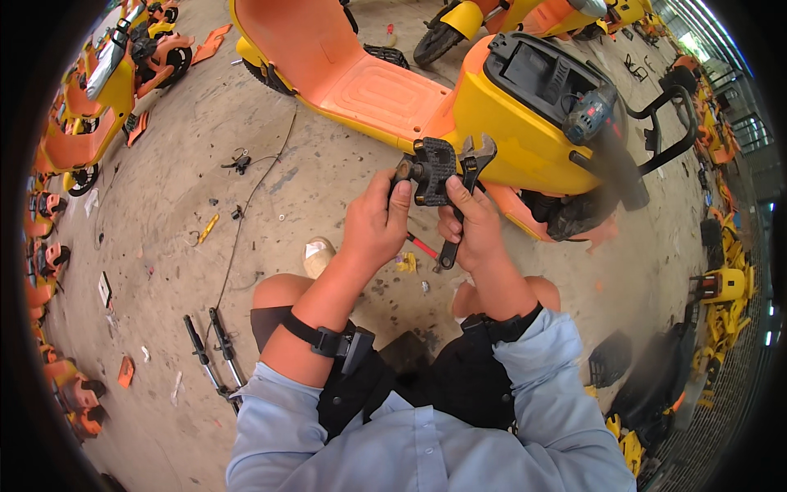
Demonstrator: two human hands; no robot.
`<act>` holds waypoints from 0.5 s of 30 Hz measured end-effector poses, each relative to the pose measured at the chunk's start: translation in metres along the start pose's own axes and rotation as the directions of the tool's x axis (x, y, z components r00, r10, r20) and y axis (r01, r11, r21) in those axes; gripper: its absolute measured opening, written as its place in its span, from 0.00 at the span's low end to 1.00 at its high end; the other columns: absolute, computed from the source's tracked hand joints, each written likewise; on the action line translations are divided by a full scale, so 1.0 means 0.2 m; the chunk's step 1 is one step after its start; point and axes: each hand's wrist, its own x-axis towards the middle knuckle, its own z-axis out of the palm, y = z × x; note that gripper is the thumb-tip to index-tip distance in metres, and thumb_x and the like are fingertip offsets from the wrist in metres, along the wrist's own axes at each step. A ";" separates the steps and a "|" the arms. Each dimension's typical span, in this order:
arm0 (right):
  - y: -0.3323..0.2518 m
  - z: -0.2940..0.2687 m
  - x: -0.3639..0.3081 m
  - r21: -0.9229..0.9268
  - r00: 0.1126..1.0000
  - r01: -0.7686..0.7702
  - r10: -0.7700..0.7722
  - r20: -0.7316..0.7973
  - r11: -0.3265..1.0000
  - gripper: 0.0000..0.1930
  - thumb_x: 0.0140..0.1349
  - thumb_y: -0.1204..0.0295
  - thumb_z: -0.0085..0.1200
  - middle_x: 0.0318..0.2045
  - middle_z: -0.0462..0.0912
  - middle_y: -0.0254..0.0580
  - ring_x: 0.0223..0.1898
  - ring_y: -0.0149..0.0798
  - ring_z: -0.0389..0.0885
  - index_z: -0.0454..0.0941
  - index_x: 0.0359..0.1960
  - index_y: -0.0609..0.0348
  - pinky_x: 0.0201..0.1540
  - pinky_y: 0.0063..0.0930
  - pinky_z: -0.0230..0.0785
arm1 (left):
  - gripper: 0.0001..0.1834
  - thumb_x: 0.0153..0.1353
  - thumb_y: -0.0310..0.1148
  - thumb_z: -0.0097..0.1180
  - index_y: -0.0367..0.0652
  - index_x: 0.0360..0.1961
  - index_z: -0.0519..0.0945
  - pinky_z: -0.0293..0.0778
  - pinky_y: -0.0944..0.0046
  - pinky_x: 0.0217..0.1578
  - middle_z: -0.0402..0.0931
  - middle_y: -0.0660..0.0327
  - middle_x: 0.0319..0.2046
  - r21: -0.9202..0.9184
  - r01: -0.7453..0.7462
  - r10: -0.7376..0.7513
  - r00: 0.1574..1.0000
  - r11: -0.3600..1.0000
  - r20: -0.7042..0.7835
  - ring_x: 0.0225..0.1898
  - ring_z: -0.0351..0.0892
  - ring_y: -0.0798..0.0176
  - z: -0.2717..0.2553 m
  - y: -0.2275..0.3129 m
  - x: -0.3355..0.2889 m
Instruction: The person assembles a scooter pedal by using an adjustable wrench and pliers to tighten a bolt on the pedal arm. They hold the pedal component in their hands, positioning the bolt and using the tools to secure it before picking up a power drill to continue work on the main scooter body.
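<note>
My left hand is closed round a dark metal arm with a bolt-like round end, which looks like a crank arm. A black ridged pedal is joined to it, held up in front of me between both hands. My right hand grips a dark adjustable wrench, jaw up, its holed handle end sticking out below the fingers. The right thumb lies at the pedal's edge. Just beyond my hands stands a yellow and orange scooter body, with a cordless drill on its rear part.
On the floor below my hands lies a red-handled tool. To the left are fork tubes, a long cable and small scraps. More scooters line the left side. Black and yellow parts are heaped at the right.
</note>
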 end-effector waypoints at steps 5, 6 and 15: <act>0.00 -0.02 0.03 0.046 0.998 0.059 -0.060 0.030 0.997 0.10 0.67 0.64 0.60 0.21 0.70 0.26 0.16 0.20 0.62 0.73 0.39 0.54 0.17 0.16 0.53 | 0.15 0.73 0.40 0.49 0.36 0.43 0.75 0.72 0.60 0.28 0.76 0.54 0.24 -0.099 -0.033 0.029 0.999 0.995 -0.034 0.24 0.77 0.57 0.03 0.02 0.01; 0.00 -0.02 0.03 0.047 0.996 0.072 -0.075 0.047 0.996 0.10 0.66 0.65 0.61 0.22 0.70 0.26 0.17 0.20 0.62 0.74 0.41 0.55 0.17 0.15 0.54 | 0.15 0.73 0.40 0.49 0.36 0.44 0.74 0.72 0.61 0.28 0.76 0.56 0.24 -0.136 0.003 -0.008 0.999 0.991 -0.032 0.24 0.76 0.61 0.03 0.02 0.01; 0.08 0.08 -0.01 -0.507 0.843 0.483 -0.535 0.049 0.714 0.21 0.60 0.77 0.65 0.28 0.79 0.34 0.22 0.24 0.75 0.72 0.53 0.67 0.20 0.18 0.66 | 0.29 0.74 0.57 0.38 0.41 0.30 0.70 0.67 0.65 0.19 0.65 0.62 0.17 -0.573 0.558 -0.486 0.823 0.600 0.293 0.17 0.66 0.65 0.07 -0.07 0.07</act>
